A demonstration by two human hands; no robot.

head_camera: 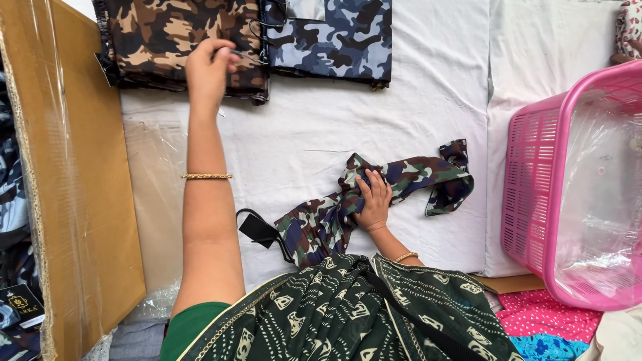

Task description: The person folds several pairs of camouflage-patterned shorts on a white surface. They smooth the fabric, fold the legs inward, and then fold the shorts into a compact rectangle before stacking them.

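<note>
Head view: I'm pressing my right hand (373, 200), fingers spread, on the crumpled camouflage garment (374, 200) at centre frame, pinning it flat. My left hand (207, 67) is reaching upper left, fingertips pinching small scissors (244, 55) over the brown camouflage stack (167, 40).

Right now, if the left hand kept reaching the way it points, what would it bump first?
Probably the brown camouflage cloth: the left hand already hovers over its edge, holding something small and thin; whether they touch is unclear.

Views: one, worn on the person's head.
Facing: steeply down onto the white sheet (374, 120), the person's body at 6 o'clock.
Nearness: close, within arm's reach.
Edges: cardboard (80, 200) at 9 o'clock, pink basket (535, 174) at 3 o'clock.
</note>
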